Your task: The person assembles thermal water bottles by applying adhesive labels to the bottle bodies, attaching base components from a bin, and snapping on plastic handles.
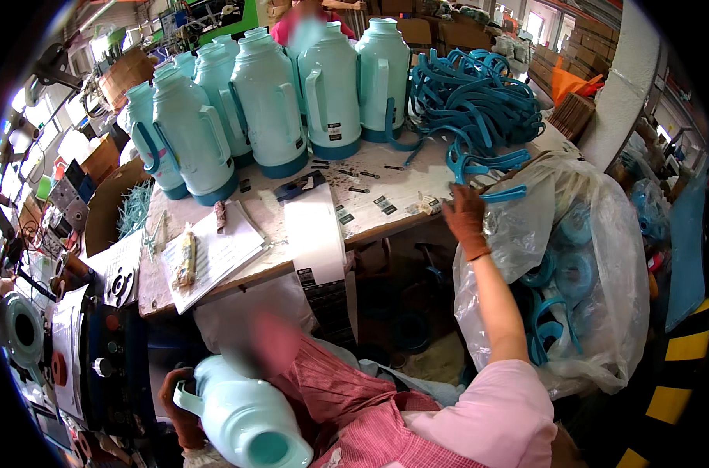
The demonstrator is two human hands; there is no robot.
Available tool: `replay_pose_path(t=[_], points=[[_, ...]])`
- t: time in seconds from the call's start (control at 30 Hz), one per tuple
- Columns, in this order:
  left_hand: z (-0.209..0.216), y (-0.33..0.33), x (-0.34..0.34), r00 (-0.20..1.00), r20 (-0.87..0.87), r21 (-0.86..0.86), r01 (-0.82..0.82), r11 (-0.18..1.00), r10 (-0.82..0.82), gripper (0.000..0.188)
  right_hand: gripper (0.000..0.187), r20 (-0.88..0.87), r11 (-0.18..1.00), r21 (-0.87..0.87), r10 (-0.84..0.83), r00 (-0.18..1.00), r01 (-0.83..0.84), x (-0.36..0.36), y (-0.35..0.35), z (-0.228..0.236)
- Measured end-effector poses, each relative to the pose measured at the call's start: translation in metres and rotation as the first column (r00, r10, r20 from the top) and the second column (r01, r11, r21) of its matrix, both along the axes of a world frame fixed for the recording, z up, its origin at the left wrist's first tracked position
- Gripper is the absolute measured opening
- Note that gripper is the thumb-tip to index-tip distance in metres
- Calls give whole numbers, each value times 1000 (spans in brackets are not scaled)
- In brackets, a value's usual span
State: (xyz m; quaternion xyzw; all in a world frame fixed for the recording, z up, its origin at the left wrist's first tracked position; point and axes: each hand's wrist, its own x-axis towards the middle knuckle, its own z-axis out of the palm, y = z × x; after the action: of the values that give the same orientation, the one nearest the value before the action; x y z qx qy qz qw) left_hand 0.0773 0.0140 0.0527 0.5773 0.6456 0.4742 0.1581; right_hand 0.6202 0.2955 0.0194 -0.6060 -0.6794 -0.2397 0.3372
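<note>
My left hand [180,409], in a brown glove, grips a pale mint flask casing [241,402] near its side handle. The casing lies tilted in front of me, its round open neck toward the lower edge. My right hand [466,222], also gloved, reaches to the table's front right edge with fingers stretched out, at the end of a teal plastic handle strip [504,193]. Whether the fingertips touch that strip is hard to tell. Beyond it lies a heap of similar teal strips [479,101].
Several mint flask casings with teal bases [268,117] stand along the table's back left. Papers [214,253] and a label strip [314,226] lie at the front. To the right hangs a clear plastic bag [604,312] of teal parts. Another person [307,23] is across the table.
</note>
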Motion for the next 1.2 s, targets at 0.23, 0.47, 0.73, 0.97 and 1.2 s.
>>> replay_pose_path(t=[0.23, 0.47, 0.73, 0.97, 1.2], points=[[-25, -2, 40, 876, 466, -112, 194, 975, -121, 12, 27, 248, 938, -258, -169, 954, 233, 129, 51, -27], [-65, -11, 4, 952, 302, -190, 102, 976, -41, 42, 29, -112, 981, -179, -97, 989, 76, 63, 116, -33], [-19, -35, -18, 971, -236, -334, -52, 941, -30, 43, 35, 183, 875, 292, 344, 921, -385, 4, 124, 84], [124, 23, 3, 633, -673, -287, 253, 924, -383, 33, 53, -745, 156, 586, 488, -454, -795, -253, -47, 113], [129, -37, 41, 580, -680, -501, 81, 862, -449, 23, 40, -558, 114, 755, -405, -724, -645, -313, -131, 40]])
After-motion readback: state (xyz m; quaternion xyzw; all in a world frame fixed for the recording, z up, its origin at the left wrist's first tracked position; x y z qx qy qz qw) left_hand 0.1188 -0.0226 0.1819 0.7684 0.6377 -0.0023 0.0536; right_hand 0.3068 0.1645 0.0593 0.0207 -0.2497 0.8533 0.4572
